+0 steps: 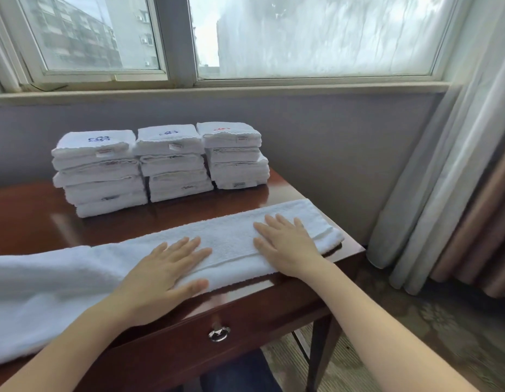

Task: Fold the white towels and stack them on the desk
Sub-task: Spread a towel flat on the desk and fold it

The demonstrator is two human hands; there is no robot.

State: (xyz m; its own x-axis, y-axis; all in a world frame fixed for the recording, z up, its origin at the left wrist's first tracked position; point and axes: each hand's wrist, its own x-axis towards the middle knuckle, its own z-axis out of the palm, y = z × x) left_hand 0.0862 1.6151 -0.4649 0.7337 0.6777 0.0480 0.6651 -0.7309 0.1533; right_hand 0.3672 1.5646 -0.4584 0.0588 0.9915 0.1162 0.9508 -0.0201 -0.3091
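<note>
A long white towel (231, 239), folded lengthwise into a strip, lies across the front of the dark wooden desk (27, 219), running from the left edge of view to the desk's right corner. My left hand (166, 270) lies flat on the towel near its middle, fingers straight. My right hand (285, 241) presses flat on the towel's right part, close to its end. Three stacks of folded white towels stand at the back of the desk: a left stack (98, 174), a middle stack (173, 162) and a right stack (235, 155).
The desk has a drawer with a metal ring pull (219, 333) at its front. A grey wall and a window sill (217, 90) lie behind the stacks. Curtains (457, 179) hang to the right, over patterned carpet (415, 321).
</note>
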